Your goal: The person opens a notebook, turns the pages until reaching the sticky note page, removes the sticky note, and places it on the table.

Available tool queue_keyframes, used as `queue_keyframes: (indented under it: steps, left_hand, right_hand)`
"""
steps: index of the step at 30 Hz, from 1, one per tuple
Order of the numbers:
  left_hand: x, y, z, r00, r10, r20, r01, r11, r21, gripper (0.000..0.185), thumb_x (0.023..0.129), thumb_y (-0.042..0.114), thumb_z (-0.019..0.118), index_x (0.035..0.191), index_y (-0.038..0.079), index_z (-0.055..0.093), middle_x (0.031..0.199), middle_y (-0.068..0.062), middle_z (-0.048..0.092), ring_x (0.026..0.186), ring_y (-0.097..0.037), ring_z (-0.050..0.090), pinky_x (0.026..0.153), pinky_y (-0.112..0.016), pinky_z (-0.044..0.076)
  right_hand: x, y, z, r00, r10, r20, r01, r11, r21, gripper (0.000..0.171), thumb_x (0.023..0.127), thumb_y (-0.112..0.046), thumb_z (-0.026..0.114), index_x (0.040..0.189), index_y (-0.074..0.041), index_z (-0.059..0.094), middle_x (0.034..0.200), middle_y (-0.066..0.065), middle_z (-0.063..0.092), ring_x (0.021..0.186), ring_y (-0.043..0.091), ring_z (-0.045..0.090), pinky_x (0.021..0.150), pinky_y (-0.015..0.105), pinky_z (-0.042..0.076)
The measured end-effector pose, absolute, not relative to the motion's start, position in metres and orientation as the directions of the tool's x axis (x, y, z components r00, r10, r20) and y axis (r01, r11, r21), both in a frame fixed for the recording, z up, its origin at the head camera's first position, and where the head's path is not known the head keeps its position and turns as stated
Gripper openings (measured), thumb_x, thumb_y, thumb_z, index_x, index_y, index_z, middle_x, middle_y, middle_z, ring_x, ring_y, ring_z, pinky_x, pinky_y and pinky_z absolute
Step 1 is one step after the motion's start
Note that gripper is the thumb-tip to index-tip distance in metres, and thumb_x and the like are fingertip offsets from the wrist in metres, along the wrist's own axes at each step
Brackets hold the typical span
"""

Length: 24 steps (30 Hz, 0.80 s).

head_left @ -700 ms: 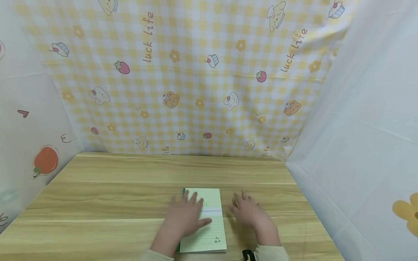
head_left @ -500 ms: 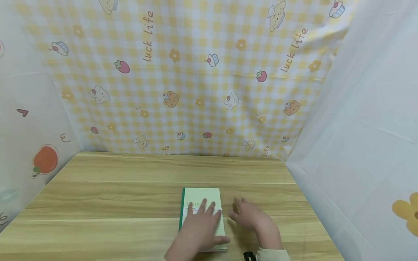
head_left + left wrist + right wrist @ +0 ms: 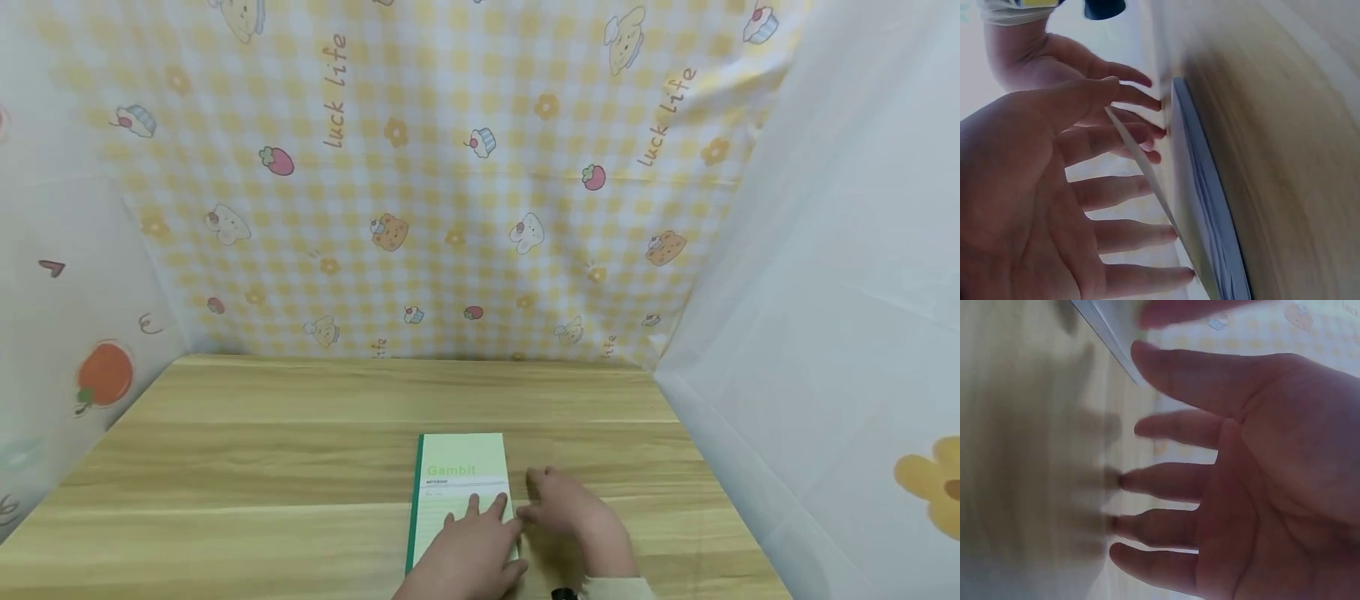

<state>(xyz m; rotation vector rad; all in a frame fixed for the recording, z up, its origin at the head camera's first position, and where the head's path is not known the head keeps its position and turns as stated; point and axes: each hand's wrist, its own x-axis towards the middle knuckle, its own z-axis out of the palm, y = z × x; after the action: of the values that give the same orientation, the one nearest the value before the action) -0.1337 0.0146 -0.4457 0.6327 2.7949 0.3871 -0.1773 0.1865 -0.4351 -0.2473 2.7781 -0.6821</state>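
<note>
Notebook (image 3: pixel 456 485), on the surface (image 3: pixel 262 467); left wrist view shows its cover (image 3: pixel 1159 197) raised off the pages (image 3: pixel 1204 194); head view, the lettering "Gambit", "NOTEBOOK". Left hand (image 3: pixel 471 554): spread fingers touching cover. Right hand (image 3: pixel 572 508): fingers extended, just beside notebook.

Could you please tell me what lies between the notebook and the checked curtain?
Only a stretch of the wooden table lies between the notebook and the curtain. The head view shows this.
</note>
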Motion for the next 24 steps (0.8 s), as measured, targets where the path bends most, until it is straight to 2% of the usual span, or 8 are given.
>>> queue_keyframes:
  steps: [2,5,10,12,16,19,22,24]
  left_hand:
    - [-0.132,0.012,-0.444,-0.876,0.450,-0.171,0.378,0.863,0.334,0.051,0.096,0.053,0.072,0.144,0.035,0.064,0.161,-0.008,0.056,0.146,-0.047,0.054,0.103,-0.071,0.053]
    - [-0.130,0.005,-0.437,-0.877,0.460,-0.137,0.388,0.847,0.365,0.049,0.098,0.055,0.069,0.140,0.030,0.065,0.162,-0.010,0.054,0.145,-0.047,0.055,0.103,-0.068,0.055]
    - [-0.122,-0.015,-0.417,-0.881,0.473,-0.002,0.436,0.813,0.385,0.051,0.105,0.056,0.059,0.137,0.018,0.067,0.159,-0.016,0.056,0.139,-0.042,0.062,0.094,-0.056,0.063]
    - [-0.118,-0.027,-0.408,-0.887,0.458,0.065,0.444,0.805,0.393,0.050,0.107,0.052,0.057,0.137,0.013,0.066,0.157,-0.018,0.058,0.135,-0.039,0.065,0.093,-0.054,0.063]
    - [-0.111,-0.055,-0.394,-0.915,0.356,0.189,0.403,0.825,0.398,0.030,0.106,0.031,0.063,0.128,0.012,0.068,0.152,-0.018,0.062,0.128,-0.039,0.069,0.092,-0.056,0.063]
    - [-0.108,-0.079,-0.389,-0.933,0.271,0.235,0.337,0.887,0.315,0.025,0.098,0.013,0.069,0.123,0.014,0.069,0.155,-0.018,0.060,0.136,-0.044,0.063,0.101,-0.061,0.060]
    - [-0.109,-0.103,-0.389,-0.951,0.216,0.221,0.261,0.945,0.196,0.044,0.086,0.004,0.074,0.129,0.012,0.070,0.163,-0.015,0.051,0.152,-0.049,0.045,0.114,-0.071,0.045]
    - [-0.111,-0.116,-0.393,-0.967,0.181,0.180,0.211,0.963,0.165,0.053,0.083,0.001,0.074,0.135,0.010,0.070,0.168,-0.014,0.045,0.157,-0.052,0.033,0.115,-0.078,0.037]
  right_hand:
    - [-0.177,0.183,-0.439,-0.951,-0.229,-0.209,-0.107,0.876,-0.470,0.065,0.091,-0.027,0.082,0.141,0.008,0.060,0.151,0.043,0.049,0.141,0.061,0.049,0.116,0.074,0.040]
    - [-0.176,0.180,-0.444,-0.956,-0.218,-0.196,-0.105,0.879,-0.466,0.062,0.087,-0.029,0.087,0.130,0.009,0.065,0.150,0.044,0.049,0.142,0.062,0.047,0.114,0.076,0.040]
    - [-0.181,0.179,-0.454,-0.956,-0.230,-0.183,-0.132,0.892,-0.432,0.053,0.083,-0.036,0.090,0.111,0.005,0.069,0.144,0.044,0.053,0.136,0.066,0.049,0.110,0.078,0.043]
    - [-0.183,0.179,-0.457,-0.956,-0.237,-0.176,-0.148,0.900,-0.410,0.050,0.083,-0.037,0.090,0.103,0.004,0.068,0.139,0.044,0.056,0.131,0.066,0.053,0.109,0.076,0.044]
    - [-0.183,0.178,-0.455,-0.953,-0.239,-0.188,-0.153,0.911,-0.384,0.047,0.082,-0.035,0.091,0.098,0.002,0.067,0.125,0.036,0.063,0.119,0.059,0.061,0.102,0.072,0.051]
    - [-0.180,0.176,-0.448,-0.950,-0.219,-0.222,-0.114,0.905,-0.409,0.044,0.083,-0.031,0.091,0.099,0.002,0.067,0.125,0.033,0.062,0.118,0.055,0.061,0.100,0.070,0.052]
    - [-0.179,0.174,-0.445,-0.946,-0.211,-0.247,-0.092,0.904,-0.418,0.042,0.083,-0.029,0.090,0.100,0.002,0.067,0.128,0.032,0.062,0.119,0.051,0.061,0.099,0.069,0.053]
    - [-0.180,0.173,-0.444,-0.944,-0.212,-0.252,-0.094,0.907,-0.411,0.041,0.083,-0.028,0.090,0.098,0.002,0.066,0.126,0.031,0.064,0.118,0.049,0.062,0.098,0.068,0.054]
